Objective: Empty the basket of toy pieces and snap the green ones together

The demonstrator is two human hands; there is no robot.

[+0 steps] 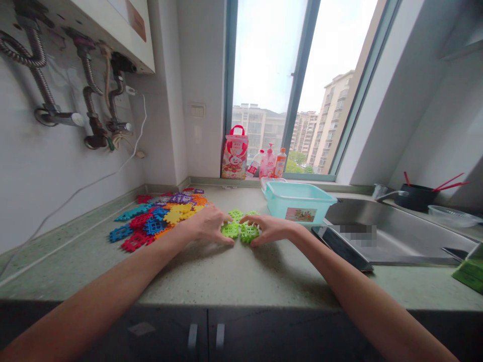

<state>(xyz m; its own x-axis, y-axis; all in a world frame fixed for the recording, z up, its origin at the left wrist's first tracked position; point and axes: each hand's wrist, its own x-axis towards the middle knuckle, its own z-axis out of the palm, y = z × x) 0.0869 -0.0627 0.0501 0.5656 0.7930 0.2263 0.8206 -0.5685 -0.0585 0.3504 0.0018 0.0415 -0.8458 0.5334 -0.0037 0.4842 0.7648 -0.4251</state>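
Note:
My left hand [210,222] curls its thumb and fingers round the outer edges of a light green interlocking plastic block [230,231] at the middle of the counter. Facing it, my right hand [270,228] holds a second light green block [248,233] in the same manner. The two blocks lie side by side, with a narrow gap or seam between them. Just behind, more light green blocks [236,214] show, partly covered by my fingers. To the left of my left hand spreads a pile of blocks in yellow [178,214], blue, red, orange and purple.
A turquoise plastic box [277,202] stands behind my right hand. Right of it are a steel sink [400,226] and a dark flat object [341,250] on the sink's near edge. Bottles [267,163] and a printed bag [234,157] stand by the window.

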